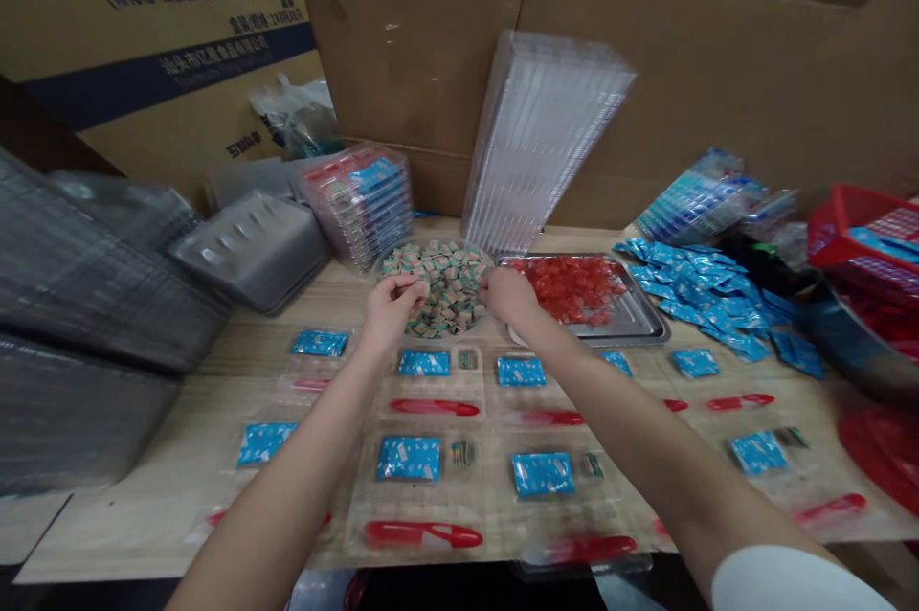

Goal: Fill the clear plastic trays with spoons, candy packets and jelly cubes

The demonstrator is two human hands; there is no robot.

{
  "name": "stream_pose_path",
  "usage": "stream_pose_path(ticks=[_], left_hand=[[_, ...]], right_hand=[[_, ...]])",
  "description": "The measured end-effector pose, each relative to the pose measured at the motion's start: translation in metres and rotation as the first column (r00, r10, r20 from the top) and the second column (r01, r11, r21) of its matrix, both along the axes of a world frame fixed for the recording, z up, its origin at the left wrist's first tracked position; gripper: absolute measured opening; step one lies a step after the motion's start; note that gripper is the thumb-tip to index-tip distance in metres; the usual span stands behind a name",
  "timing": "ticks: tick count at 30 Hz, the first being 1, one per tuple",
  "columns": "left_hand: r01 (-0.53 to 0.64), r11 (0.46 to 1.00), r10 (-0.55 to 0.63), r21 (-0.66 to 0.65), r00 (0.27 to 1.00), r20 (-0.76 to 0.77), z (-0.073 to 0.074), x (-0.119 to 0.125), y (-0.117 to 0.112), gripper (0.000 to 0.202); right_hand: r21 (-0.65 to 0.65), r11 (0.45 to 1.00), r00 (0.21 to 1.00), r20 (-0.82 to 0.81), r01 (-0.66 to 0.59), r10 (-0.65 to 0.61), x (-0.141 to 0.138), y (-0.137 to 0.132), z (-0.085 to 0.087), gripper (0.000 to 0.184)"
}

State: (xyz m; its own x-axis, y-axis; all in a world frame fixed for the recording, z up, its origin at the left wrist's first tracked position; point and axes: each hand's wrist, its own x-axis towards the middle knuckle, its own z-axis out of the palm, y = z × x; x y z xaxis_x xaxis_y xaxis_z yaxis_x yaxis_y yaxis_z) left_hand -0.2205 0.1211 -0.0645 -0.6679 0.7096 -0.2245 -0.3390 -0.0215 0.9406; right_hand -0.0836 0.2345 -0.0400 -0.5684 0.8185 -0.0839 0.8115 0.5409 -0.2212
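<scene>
A round clear bowl (490, 268) is filled with small pale pink-and-green square pieces (446, 278). At the bowl's left side, my left hand (392, 306) pinches one of these pieces between thumb and finger. My right hand (509, 295) is closed at the bowl's right edge; what its fingertips hold, if anything, is hidden. Clear plastic trays are laid out in rows nearer to me. Many hold a blue packet (408, 458) and a red plastic utensil (423, 534). Some also have a few square pieces (462, 454) in a small compartment.
A metal tray (642, 328) of red pieces (574, 288) lies right of the bowl. Beyond it are heaped blue packets (710, 285) and a red basket (840, 228). Behind stand a tall stack of clear trays (542, 132) and packed trays (369, 199). Grey trays (251, 242) flank the left.
</scene>
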Motion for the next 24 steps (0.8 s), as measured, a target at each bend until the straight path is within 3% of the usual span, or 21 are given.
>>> stream_pose_path(ticks=[5,11,17,24], left_hand=[[0.015,1.0,-0.015,0.003,1.0,0.007,0.002,0.0,0.0,0.032],[0.048,0.999,-0.048,0.012,0.999,-0.007,0.007,0.005,0.0,0.033],[0.047,0.999,-0.047,0.001,0.998,-0.037,0.006,0.007,0.002,0.028],[0.045,0.999,-0.045,-0.012,0.999,-0.015,0.002,0.004,0.004,0.027]], right_hand=[[-0.125,0.992,0.981,-0.193,0.001,-0.025,0.012,0.019,0.004,0.015],[-0.248,0.967,0.93,-0.366,-0.056,-0.04,0.015,0.015,-0.003,0.024],[-0.164,0.985,0.958,-0.287,-0.061,0.012,0.002,0.005,-0.01,0.017],[-0.12,0.993,0.982,-0.19,-0.023,0.0,-0.011,-0.003,-0.006,0.01]])
